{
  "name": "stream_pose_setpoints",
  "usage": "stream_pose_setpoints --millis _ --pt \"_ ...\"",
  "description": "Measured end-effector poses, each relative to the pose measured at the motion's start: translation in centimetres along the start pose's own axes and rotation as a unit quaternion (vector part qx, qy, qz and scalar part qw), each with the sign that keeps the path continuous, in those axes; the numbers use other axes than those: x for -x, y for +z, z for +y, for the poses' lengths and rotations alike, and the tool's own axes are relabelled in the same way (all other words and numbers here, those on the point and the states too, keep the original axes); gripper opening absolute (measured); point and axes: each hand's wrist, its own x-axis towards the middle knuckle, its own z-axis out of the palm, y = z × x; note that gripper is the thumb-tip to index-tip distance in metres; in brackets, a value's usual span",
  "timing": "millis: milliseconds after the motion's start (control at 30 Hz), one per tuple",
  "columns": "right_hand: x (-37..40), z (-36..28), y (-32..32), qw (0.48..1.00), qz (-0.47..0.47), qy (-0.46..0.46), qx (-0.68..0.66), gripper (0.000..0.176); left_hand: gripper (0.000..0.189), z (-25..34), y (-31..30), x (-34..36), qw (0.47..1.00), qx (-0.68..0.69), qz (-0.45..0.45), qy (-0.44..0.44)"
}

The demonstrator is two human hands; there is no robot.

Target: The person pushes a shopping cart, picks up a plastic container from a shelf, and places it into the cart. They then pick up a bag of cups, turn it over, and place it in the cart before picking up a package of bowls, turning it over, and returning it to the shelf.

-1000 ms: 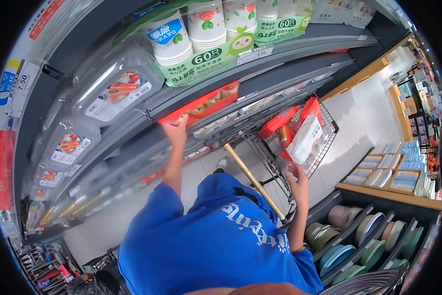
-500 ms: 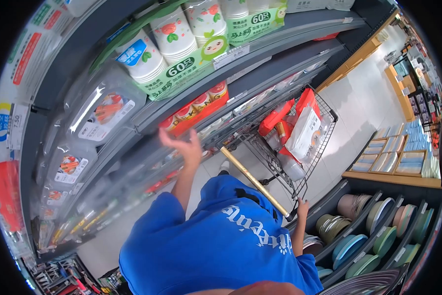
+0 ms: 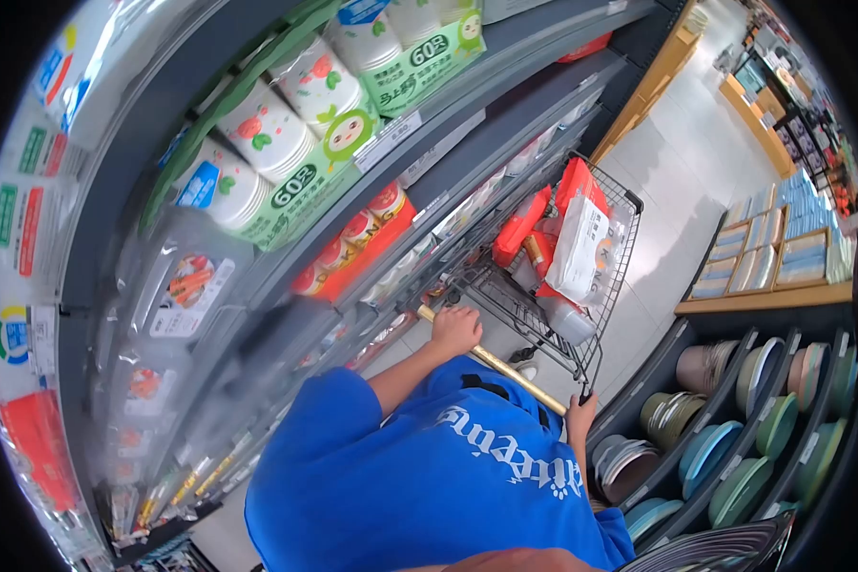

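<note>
A wire shopping cart stands ahead of me with its gold-coloured handle bar slanting across in front of my body. My left hand is closed over the bar near its left end. At the right end of the handle is my right hand, its fingers wrapped round it, partly hidden by the grip. Inside the cart lie a red package and a clear-wrapped pack with a white label, among other red items.
Shelving on the left holds green-banded packs of paper cups, clear plastic packs and a red pack. Racks of bowls flank me closely on the right. Farther off, a wooden display borders the tiled aisle.
My left hand, raised and open beside the shelf before, has come down and closed on the cart's handle. The right hand stays at the handle. The view has shifted slightly.
</note>
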Motion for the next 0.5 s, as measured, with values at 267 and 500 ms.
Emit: stream_pose_setpoints --millis 267,500 --pt "-0.7 -2.3 -0.3 0.964 -0.002 0.207 -0.167 0.021 0.03 -0.3 0.7 -2.4 0.997 -0.038 -0.069 0.011" --pt "-4.6 -3.3 -1.6 0.967 0.04 0.242 -0.069 0.02 0.032 2.3 0.2 -5.1 0.996 -0.023 -0.075 0.037"
